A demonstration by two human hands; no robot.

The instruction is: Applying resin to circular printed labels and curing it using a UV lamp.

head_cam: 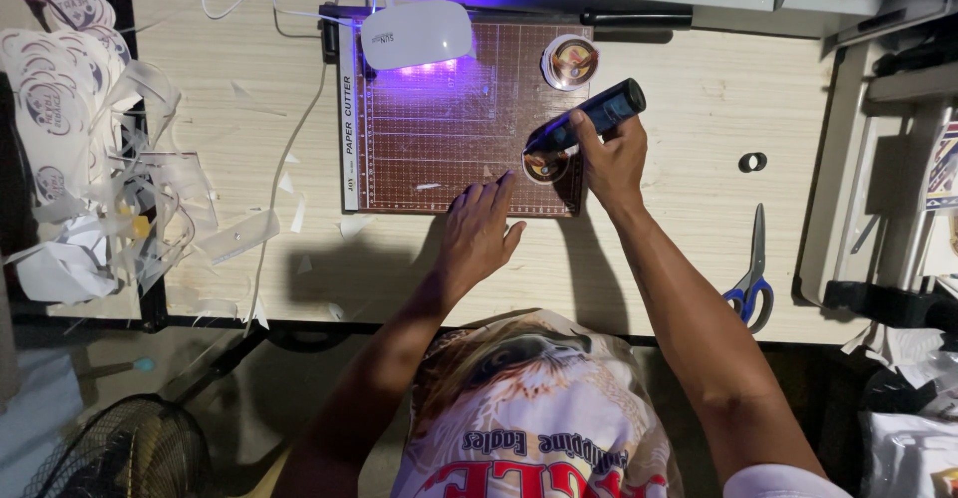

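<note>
Pale wood-grain tabletop (699,99), dimly lit, littered with paper offcuts. Far left of the fingers: heap of cut round stickers and clear scraps (90,149). Down at the lower left corner, below the tabletop edge, a dark fan grille (130,453). Nearer, a brown gridded paper cutter board (439,129) with a white dome-shaped lamp (416,34) at its top edge, casting violet light onto the grid. Left hand (479,234) laid flat at the board's lower edge, fingers (489,199) spread narrow and holding nothing, tips just beside a small round badge (546,167). Right hand (611,159) wrapped around a dark blue bottle (589,119), fingers closed on its body. Bottle tilted, long axis running from upper right down to lower left, nozzle end pointing down-left at the small round badge, right above it; touching or not, cannot tell. Above those fingers, a second round badge (570,62) on the board's top right corner. Right of the fingers: small black ring (752,162), then blue-handled scissors (750,273), blades pointing away from the body. Farthest right, grey machine frame (878,159).
</note>
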